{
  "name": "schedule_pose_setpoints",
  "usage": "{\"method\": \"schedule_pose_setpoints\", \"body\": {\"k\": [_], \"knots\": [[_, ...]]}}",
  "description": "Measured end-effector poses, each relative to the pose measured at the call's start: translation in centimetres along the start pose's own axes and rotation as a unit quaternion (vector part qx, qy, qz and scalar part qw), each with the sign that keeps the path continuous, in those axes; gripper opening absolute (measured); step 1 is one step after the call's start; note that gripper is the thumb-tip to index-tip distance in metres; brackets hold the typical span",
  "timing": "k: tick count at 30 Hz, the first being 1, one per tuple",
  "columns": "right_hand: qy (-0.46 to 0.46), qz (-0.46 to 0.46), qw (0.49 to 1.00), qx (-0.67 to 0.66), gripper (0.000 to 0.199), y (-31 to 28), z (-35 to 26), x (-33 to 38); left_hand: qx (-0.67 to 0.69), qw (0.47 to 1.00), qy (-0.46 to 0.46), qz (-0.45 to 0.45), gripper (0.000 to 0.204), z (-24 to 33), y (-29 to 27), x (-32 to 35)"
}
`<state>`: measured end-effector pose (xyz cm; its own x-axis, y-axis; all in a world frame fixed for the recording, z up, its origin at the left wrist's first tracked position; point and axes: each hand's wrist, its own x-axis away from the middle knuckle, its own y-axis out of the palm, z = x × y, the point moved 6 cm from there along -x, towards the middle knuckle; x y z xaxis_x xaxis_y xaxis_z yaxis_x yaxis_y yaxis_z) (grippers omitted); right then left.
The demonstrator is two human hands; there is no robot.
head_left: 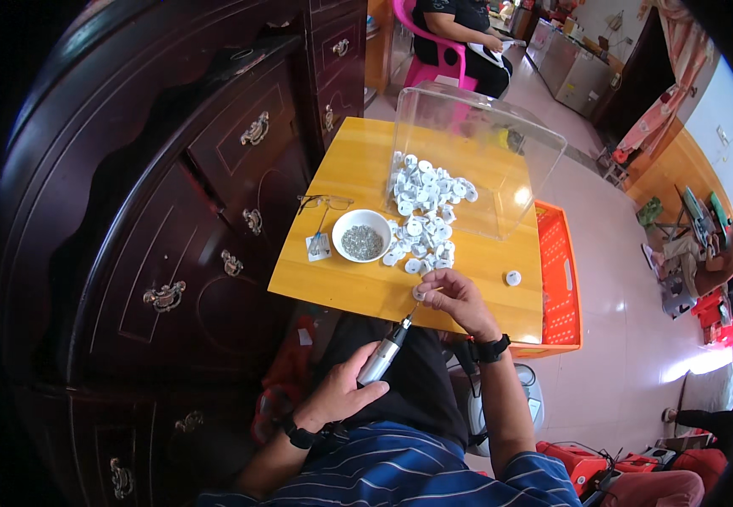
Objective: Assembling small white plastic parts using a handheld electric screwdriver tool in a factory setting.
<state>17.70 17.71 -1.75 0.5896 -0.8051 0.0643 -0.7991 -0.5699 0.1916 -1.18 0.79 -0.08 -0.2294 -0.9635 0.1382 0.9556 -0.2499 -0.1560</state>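
OK, L hand [343, 392] grips silver driver [379, 362], axis diag, tip fwd-R; R hand [461, 304] pinching white pc [419, 293]

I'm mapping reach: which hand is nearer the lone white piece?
Right. The right hand is left of the piece; the left hand is farther left, off the table.

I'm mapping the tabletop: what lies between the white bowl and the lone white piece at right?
The head view shows white pieces heaped beside the bowl, then bare yellow tabletop to the lone piece.
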Motion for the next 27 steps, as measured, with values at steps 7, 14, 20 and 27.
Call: {"method": "schedule_pose_setpoints", "body": {"k": [7, 14, 20, 27], "knots": [[-0.114, 0.17, 0.863, 0.461, 0.026, 1.6, -1.7, 0.6, 0.011, 1.0, -0.025, 0.012, 0.064, -0.1, -0.6, 0.3], [-0.16, 0.12, 0.754, 0.626, 0.031, 4.4, 0.5, 2.1, 0.011, 1.0, -0.024, 0.01, 0.064, -0.9, -0.9, 0.6], [-0.22, 0.152, 0.732, 0.626, 0.039, 4.7, 3.0, 4.6, 0.008, 1.0, -0.023, 0.012, 0.064, -1.0, -0.8, 0.6], [-0.26, 0.137, 0.733, 0.613, 0.04, 4.1, 3.0, 6.1, 0.002, 1.0, -0.029, 0.004, 0.064, -0.2, -0.7, 0.5]]}}
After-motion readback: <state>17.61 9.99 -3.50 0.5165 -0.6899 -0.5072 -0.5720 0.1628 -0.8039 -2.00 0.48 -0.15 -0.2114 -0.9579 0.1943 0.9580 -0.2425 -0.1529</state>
